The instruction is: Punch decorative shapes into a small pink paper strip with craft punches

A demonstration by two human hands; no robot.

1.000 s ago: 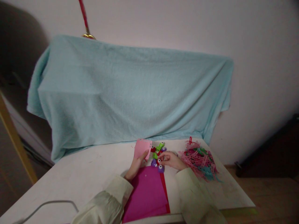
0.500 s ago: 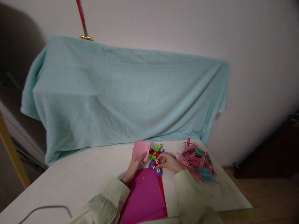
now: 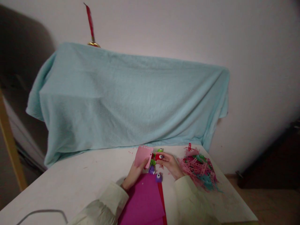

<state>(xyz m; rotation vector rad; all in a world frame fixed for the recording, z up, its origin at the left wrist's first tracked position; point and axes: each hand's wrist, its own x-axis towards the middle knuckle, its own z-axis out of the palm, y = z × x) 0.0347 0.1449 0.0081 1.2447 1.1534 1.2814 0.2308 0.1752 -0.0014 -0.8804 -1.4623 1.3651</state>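
Observation:
My left hand [image 3: 137,172] pinches a small sheet of pink paper [image 3: 142,155], with a row of punched holes along its far and right edges. Just right of the sheet, my right hand [image 3: 170,164] has its thumb and fingers closed around a red craft punch [image 3: 158,157] with a big white eye. A green craft punch [image 3: 153,162] lies between the paper and the red one, partly covered. Nearer to me are a purple punch [image 3: 152,170] and another purple punch [image 3: 158,178] with an eye. A second green punch [image 3: 160,150] shows behind my right fingers.
Magenta sheets [image 3: 144,200] lie in front of me, with a red sheet [image 3: 162,193] under their right edge. A heap of punched paper strips [image 3: 199,168] sits to the right on the white table [image 3: 93,175]. Behind hangs a light blue cloth [image 3: 131,100]. A grey cable [image 3: 44,211] lies front left.
My right hand has lifted the red craft punch from the cluster and turned it beside the paper. The left hand still holds the pink sheet. The camera view has shifted slightly.

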